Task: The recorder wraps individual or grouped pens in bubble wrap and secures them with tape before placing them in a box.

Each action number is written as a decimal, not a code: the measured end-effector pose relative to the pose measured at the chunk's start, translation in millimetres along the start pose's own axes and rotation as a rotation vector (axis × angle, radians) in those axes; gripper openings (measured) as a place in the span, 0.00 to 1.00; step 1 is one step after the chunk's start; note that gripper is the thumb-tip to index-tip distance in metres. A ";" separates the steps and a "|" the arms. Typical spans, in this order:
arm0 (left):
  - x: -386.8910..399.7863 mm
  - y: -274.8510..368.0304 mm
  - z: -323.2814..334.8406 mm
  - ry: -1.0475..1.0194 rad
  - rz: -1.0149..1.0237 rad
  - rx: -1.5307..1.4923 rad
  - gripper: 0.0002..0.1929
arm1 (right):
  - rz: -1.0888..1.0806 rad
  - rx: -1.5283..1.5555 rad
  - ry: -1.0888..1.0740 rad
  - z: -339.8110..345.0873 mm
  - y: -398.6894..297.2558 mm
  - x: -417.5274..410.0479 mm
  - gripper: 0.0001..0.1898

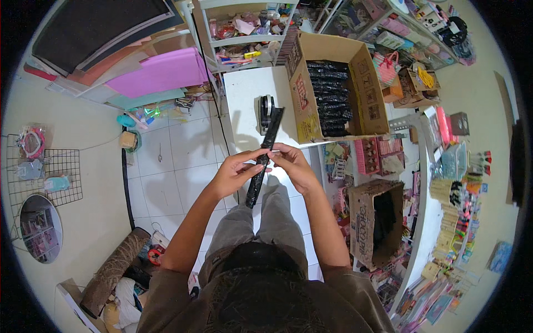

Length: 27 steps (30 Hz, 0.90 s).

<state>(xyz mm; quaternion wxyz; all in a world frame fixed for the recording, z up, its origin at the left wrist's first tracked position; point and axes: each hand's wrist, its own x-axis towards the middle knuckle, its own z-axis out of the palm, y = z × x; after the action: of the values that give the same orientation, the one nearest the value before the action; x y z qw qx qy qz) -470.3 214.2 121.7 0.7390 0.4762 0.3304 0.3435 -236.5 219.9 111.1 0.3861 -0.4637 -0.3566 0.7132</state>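
Note:
Between my two hands is a long, narrow bundle wrapped in black plastic (272,130), tilted with its far end over the table. My left hand (235,172) grips it near the middle from the left. From the right, my right hand (293,164) pinches its edge with thumb and fingertips. A black tape dispenser (265,114) lies on the white table (245,83), just beyond the bundle and partly behind it. Right of that stands an open cardboard box (368,85) holding a row of several similar black-wrapped bundles (329,98).
A second cardboard box (362,227) with black contents stands lower right. Crowded shelves (424,216) line the right side, and a white rack (250,41) stands behind the table. A dark cable (216,108) hangs along the table's left side. A rolled mat (116,270) leans at lower left.

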 end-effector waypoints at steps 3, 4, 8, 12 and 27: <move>17.6 -34.5 -26.3 0.134 0.012 0.052 0.26 | 0.082 -0.012 0.095 -7.6 17.7 35.2 0.15; 25.5 -42.3 -30.3 0.154 -0.003 0.073 0.26 | 0.073 -0.064 0.174 -17.5 31.1 47.5 0.14; 52.1 -87.0 -55.5 0.248 -0.071 0.163 0.26 | -0.010 -0.243 0.372 -51.4 85.3 98.9 0.11; 79.6 -109.7 -67.4 0.313 -0.111 0.442 0.24 | -0.114 -0.423 0.472 -73.8 105.1 131.4 0.08; 111.5 -155.0 -49.1 0.407 -0.098 0.304 0.25 | -0.038 -0.460 0.316 -94.2 114.2 161.0 0.07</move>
<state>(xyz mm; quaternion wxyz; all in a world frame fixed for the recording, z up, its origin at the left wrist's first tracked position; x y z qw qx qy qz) -419.6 281.2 -56.6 0.5929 0.4863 0.5429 0.3423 -217.2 325.0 -79.7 0.3349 -0.6379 -0.4533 0.5248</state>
